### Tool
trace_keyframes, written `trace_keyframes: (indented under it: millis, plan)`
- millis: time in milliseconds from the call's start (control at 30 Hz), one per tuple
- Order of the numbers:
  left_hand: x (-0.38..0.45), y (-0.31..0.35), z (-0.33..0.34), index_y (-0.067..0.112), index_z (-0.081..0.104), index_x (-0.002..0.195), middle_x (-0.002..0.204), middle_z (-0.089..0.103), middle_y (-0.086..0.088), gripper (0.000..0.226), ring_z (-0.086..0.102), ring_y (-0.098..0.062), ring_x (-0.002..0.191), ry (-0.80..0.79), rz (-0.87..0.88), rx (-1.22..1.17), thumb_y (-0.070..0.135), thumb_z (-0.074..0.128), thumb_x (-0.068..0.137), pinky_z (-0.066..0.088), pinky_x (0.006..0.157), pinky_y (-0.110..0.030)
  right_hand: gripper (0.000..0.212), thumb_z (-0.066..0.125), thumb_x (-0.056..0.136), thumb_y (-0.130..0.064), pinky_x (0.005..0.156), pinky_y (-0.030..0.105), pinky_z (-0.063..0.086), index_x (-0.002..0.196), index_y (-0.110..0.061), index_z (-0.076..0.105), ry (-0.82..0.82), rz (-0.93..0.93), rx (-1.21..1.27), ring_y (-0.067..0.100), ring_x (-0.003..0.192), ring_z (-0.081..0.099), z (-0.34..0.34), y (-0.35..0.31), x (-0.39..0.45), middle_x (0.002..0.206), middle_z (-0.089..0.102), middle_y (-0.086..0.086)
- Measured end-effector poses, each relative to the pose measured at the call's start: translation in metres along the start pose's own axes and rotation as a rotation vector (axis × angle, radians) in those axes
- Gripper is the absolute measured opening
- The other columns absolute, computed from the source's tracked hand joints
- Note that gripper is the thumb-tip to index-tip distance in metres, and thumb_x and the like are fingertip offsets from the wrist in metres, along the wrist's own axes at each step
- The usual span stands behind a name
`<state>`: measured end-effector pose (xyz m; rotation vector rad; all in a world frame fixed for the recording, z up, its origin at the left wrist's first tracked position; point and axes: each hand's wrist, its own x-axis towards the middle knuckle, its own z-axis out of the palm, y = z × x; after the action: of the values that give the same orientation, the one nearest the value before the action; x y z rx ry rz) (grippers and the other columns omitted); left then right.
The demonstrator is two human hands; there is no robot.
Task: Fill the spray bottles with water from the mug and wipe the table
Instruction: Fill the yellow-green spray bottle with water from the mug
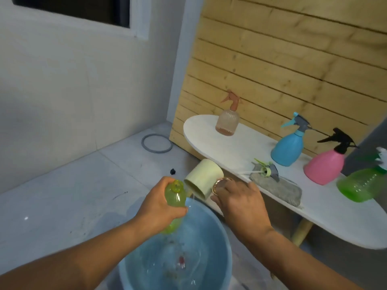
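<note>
Left hand [161, 203] wraps its fingers round an uncapped yellow-green spray bottle [174, 197], holding it tilted above a blue water bucket [227, 258]. Right hand [238, 200] grips the pale yellow mug [203, 176] by its gold handle, mug tipped with its rim just beside the bottle neck; a thin stream runs off the lip. Main risk: the bottle mouth is narrow and the mug rim wide, so the stream looks likely to miss the opening and fall down the bottle's side into the bucket, leaving the bottle underfilled. Tilting the mug further would probably dump too much at once and splash onto the tiled floor [62, 195]. Wet plastic may slip in the left grip and drop into the bucket. Cannot tell the fill level inside the bottle from here. The removed spray head [267, 169] lies on a grey cloth [278, 188] on the white table [209, 130], near the front edge, so an elbow bump could knock it off. Still on the table: a peach spray bottle [227, 120] with a little liquid at its bottom, a blue spray bottle [288, 147], a pink spray bottle [324, 166] and a green spray bottle [360, 185] at the right edge of view. Wiping not yet begun, judging by the cloth lying flat.
</note>
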<state>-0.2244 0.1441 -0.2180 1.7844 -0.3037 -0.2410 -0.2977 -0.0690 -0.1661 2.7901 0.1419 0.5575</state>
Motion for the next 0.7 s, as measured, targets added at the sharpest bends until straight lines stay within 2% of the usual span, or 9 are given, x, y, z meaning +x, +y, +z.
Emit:
trace_keyframes:
  millis: [33, 100, 167, 233, 333, 433, 600, 700]
  plan:
    - [0.004, 0.004, -0.002, 0.034, 0.060, 0.107, 0.093, 0.067, 0.006, 0.055, 0.065, -0.006, 0.076, 0.001, 0.006, -0.003, 0.009, 0.091, 0.069, 0.057, 0.065, -0.029, 0.020, 0.061, 0.095, -0.041, 0.067, 0.037, 0.041, 0.084, -0.026, 0.067, 0.036, 0.086, 0.081, 0.022, 0.073, 0.060, -0.008, 0.005, 0.007, 0.082, 0.064, -0.005]
    - [0.006, 0.013, -0.004, 0.033, 0.060, 0.105, 0.089, 0.068, 0.007, 0.054, 0.064, -0.001, 0.072, -0.004, 0.013, -0.004, 0.009, 0.092, 0.068, 0.056, 0.066, -0.028, 0.031, 0.050, 0.102, -0.048, 0.070, 0.038, 0.048, 0.090, -0.028, 0.070, -0.008, 0.259, 0.371, 0.017, 0.078, 0.062, -0.029, 0.014, 0.021, 0.083, 0.068, -0.009]
    - [0.011, 0.028, -0.008, 0.032, 0.061, 0.104, 0.088, 0.069, 0.010, 0.052, 0.063, 0.000, 0.072, -0.010, 0.038, 0.004, 0.009, 0.092, 0.068, 0.055, 0.066, -0.025, 0.028, 0.053, 0.101, -0.048, 0.074, 0.037, 0.051, 0.092, -0.029, 0.072, -0.036, 0.401, 0.707, 0.011, 0.079, 0.062, -0.047, 0.027, 0.035, 0.081, 0.070, -0.010]
    - [0.017, 0.045, -0.012, 0.031, 0.062, 0.103, 0.089, 0.070, 0.012, 0.052, 0.066, -0.002, 0.076, -0.018, 0.055, 0.007, 0.009, 0.092, 0.067, 0.056, 0.067, -0.022, 0.028, 0.056, 0.100, -0.044, 0.075, 0.030, 0.050, 0.087, -0.026, 0.072, -0.037, 0.473, 0.926, 0.008, 0.077, 0.063, -0.062, 0.038, 0.052, 0.077, 0.071, -0.008]
    - [0.026, 0.072, -0.016, 0.032, 0.063, 0.104, 0.092, 0.074, 0.009, 0.055, 0.071, -0.009, 0.083, -0.030, 0.075, -0.014, 0.014, 0.092, 0.060, 0.060, 0.073, -0.027, 0.029, 0.053, 0.104, -0.036, 0.060, 0.016, 0.042, 0.089, -0.020, 0.073, -0.021, 0.544, 1.142, -0.004, 0.061, 0.058, -0.073, 0.055, 0.078, 0.071, 0.071, -0.008]
    - [0.033, 0.094, -0.019, 0.034, 0.064, 0.105, 0.092, 0.075, 0.007, 0.058, 0.074, -0.012, 0.085, -0.029, 0.085, -0.039, 0.020, 0.088, 0.054, 0.061, 0.077, -0.032, 0.031, 0.049, 0.106, -0.034, 0.059, 0.019, 0.034, 0.100, -0.015, 0.073, 0.012, 0.584, 1.253, -0.007, 0.048, 0.050, -0.075, 0.073, 0.107, 0.074, 0.071, -0.004]
    - [0.039, 0.116, -0.021, 0.033, 0.064, 0.107, 0.087, 0.074, 0.013, 0.056, 0.072, -0.006, 0.080, -0.016, 0.105, -0.009, 0.010, 0.093, 0.064, 0.056, 0.071, -0.023, 0.033, 0.043, 0.109, -0.029, 0.060, 0.022, 0.031, 0.103, -0.008, 0.067, -0.090, 0.617, 1.243, -0.008, 0.043, 0.047, -0.049, 0.098, 0.156, 0.056, 0.064, -0.015]
    - [0.043, 0.117, -0.018, 0.032, 0.064, 0.106, 0.088, 0.074, 0.014, 0.055, 0.072, -0.004, 0.080, -0.024, 0.090, 0.004, 0.006, 0.091, 0.066, 0.055, 0.069, -0.019, 0.036, 0.043, 0.108, -0.031, 0.062, 0.023, 0.031, 0.109, -0.005, 0.067, -0.172, 0.628, 1.222, -0.001, 0.054, 0.049, -0.018, 0.103, 0.177, 0.079, 0.075, -0.003]
